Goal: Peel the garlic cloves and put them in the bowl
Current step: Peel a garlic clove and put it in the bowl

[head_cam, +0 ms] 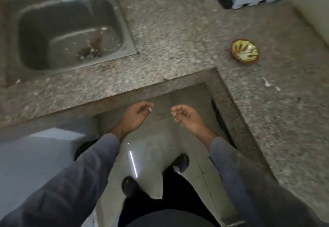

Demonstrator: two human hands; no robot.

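Blur hides whether the left hand (138, 113) or right hand (185, 115) holds anything in its curled fingers. The bowl (245, 51) contents are unreadable. The sink (69, 32) is cut off at the left edge.

Bare counter (178, 36) between sink (69, 31) and bowl (245, 52); bowl stands alone, reachable from every side.

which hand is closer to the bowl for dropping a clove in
The right hand. The bowl sits on the counter ahead and to the right, on that hand's side; the left hand is farther away and would have to cross over.
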